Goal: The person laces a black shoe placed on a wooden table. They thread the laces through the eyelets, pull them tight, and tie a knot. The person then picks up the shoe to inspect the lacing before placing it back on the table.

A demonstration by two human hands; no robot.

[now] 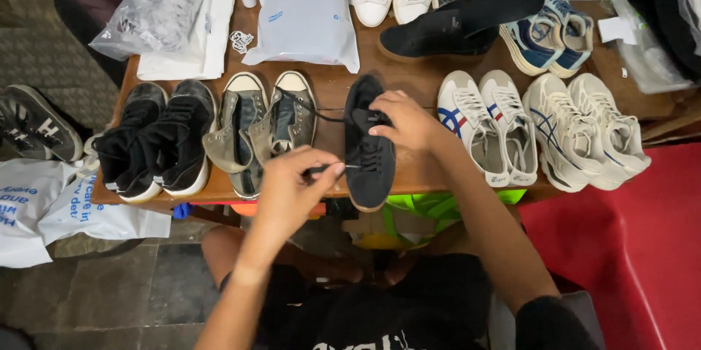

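Brown wood makes the surface (pixel 332 87), full of shoes, with one black shoe (pixel 369 149) in the middle of the frame. Left hand (pixel 292 193) fingers pinch the black lace (pixel 328 169) tip; right hand (pixel 405 122) fingers press the shoe still, so pulling gently and straight works best. Five pairs sit in the front row.

One view only, head-worn, looking steeply down from above the seated person's lap. Facing forward across a wooden table (pixel 332 87), near edge close under the lens, far edge up by the wall at the top. Close range: forearms reaching in from the bottom, left hand (pixel 292 185) and right hand (pixel 401 120) mid-frame. Floor showing on the left, red surface (pixel 628 248) on the right. No second view to share anything with.
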